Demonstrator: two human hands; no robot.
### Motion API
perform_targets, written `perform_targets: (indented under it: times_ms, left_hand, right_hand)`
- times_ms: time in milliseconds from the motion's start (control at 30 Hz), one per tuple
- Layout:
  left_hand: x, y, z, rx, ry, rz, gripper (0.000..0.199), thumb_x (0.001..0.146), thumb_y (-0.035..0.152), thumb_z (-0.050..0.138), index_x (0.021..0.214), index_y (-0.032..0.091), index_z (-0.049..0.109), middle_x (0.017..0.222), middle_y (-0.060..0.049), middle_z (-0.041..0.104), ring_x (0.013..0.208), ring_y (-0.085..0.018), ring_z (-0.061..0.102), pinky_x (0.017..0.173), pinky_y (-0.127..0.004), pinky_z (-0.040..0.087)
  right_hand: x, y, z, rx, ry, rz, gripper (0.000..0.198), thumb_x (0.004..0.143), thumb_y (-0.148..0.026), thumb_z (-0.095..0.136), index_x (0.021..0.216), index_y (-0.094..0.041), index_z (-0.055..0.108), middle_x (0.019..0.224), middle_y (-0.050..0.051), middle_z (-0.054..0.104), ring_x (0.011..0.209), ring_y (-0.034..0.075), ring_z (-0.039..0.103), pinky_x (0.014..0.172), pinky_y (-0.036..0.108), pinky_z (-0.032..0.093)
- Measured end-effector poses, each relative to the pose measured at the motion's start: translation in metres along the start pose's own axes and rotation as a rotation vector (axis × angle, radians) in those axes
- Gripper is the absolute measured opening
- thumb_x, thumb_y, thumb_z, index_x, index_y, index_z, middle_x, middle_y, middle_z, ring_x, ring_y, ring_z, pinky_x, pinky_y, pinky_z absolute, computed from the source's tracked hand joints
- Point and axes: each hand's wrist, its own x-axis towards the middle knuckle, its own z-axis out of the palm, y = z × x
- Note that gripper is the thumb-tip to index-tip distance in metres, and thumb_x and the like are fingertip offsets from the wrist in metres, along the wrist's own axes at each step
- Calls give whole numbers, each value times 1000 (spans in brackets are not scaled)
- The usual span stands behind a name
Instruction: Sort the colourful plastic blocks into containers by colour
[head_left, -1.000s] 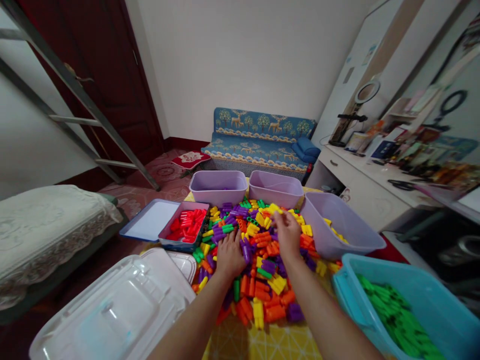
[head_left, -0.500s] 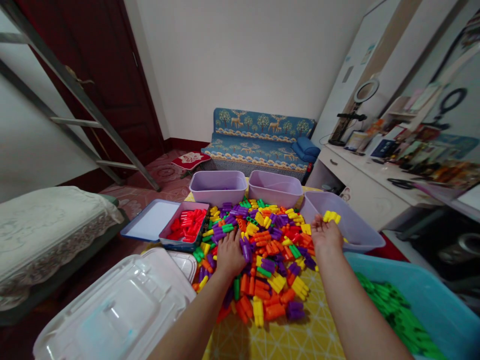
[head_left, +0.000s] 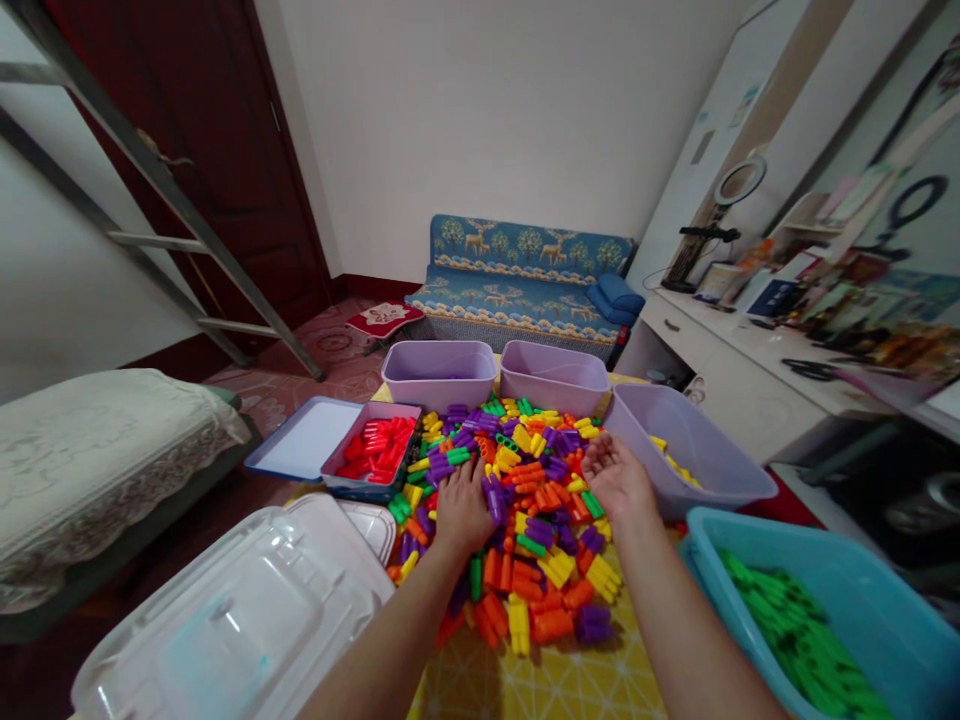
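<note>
A mixed pile of plastic building blocks (head_left: 540,497) in purple, orange, yellow and green covers much of the yellow patterned table (head_left: 570,690). My left hand (head_left: 463,505) lies on the left part of the pile, fingers stretched out, beside a purple block (head_left: 493,498). Over the pile's right edge, my right hand (head_left: 621,480) is palm up and empty, its fingers loosely bent and apart. Just to its right, a light purple bin (head_left: 720,470) contains several yellow blocks (head_left: 677,462).
Two more light purple bins, one left (head_left: 439,378) and one right (head_left: 555,375), stand behind the pile. An open tin (head_left: 367,490) holds red pieces. A turquoise tub (head_left: 847,555) with green pieces stands at right; a clear lid (head_left: 232,620) lies at left.
My right hand has let go of yellow blocks, which now lie in the right bin. It has moved left to the pile's edge. My left hand has stayed in place.
</note>
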Motion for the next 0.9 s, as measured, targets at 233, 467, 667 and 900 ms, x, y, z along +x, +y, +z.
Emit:
perform_targets:
  times_ms: [233, 467, 667, 900]
  left_hand:
    - [1, -4, 6, -2, 14, 13, 57, 91, 31, 40, 146, 16, 43, 148, -12, 48, 132, -30, 46, 108, -46, 34]
    - [1, -4, 5, -13, 18, 20, 58, 90, 32, 40, 146, 16, 42, 149, -12, 47, 131, -30, 46, 107, -46, 35]
    - [0, -2, 2, -20, 5, 4, 58, 91, 34, 40, 146, 16, 42, 148, -13, 48, 131, -30, 46, 107, -46, 35]
    - [0, -1, 0, -31, 22, 6, 56, 91, 33, 40, 144, 16, 46, 148, -12, 48, 127, -30, 49, 104, -46, 37]
  right_hand:
    - [-33, 1, 22, 97, -191, 183, 27, 69, -12, 76, 91, -22, 64, 73, -6, 66, 59, 6, 61, 54, 16, 49]
    - [-46, 4, 27, 105, -340, 203, 33, 65, -12, 74, 95, -22, 63, 73, -8, 64, 54, 2, 52, 51, 12, 44]
    - [-44, 8, 27, 68, -306, 138, 41, 58, -11, 76, 96, -21, 63, 67, -10, 61, 43, 0, 38, 43, 11, 35]
    - [-27, 37, 30, -210, -159, 10, 42, 55, -41, 85, 84, -19, 63, 56, -9, 57, 39, 3, 38, 37, 15, 30]
